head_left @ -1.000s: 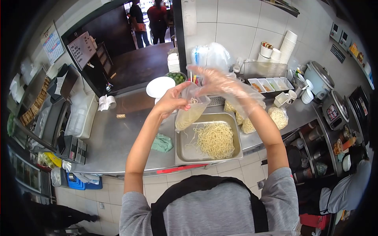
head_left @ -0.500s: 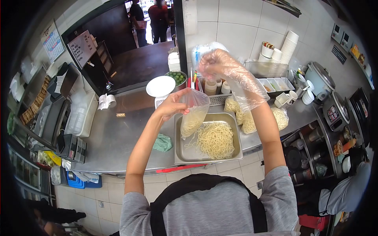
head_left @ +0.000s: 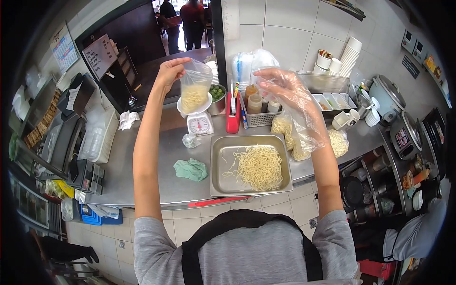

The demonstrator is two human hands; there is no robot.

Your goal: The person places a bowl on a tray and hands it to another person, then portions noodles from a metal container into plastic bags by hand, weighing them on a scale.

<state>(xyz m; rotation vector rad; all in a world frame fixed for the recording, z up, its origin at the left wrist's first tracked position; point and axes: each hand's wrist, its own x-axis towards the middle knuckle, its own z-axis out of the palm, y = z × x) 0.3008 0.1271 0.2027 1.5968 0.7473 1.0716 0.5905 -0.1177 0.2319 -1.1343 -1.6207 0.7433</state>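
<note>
My left hand (head_left: 171, 75) pinches the top edge of a clear plastic bag (head_left: 195, 78) with a portion of noodles in its bottom. The bag hangs over the white plate (head_left: 207, 105) of a kitchen scale (head_left: 200, 124), covering much of the plate in this view. A loose clear plastic glove covers my right hand (head_left: 284, 88), which is held up with fingers apart and nothing in them, above the sauce bottles. Below and between my arms, a metal tray (head_left: 223, 184) holds a heap of loose yellow noodles (head_left: 260, 167).
Bagged noodles (head_left: 338, 143) lie right of the tray. A green cloth (head_left: 190, 169) and a crumpled plastic piece (head_left: 191, 140) are to its left. Behind stand a red holder (head_left: 232, 118), sauce bottles (head_left: 254, 103) and a bowl of green limes (head_left: 217, 93). Another person (head_left: 422, 232) is at lower right.
My left hand has carried the noodle bag from over the tray up and left to the scale. My gloved right hand has moved slightly right and its fingers have spread.
</note>
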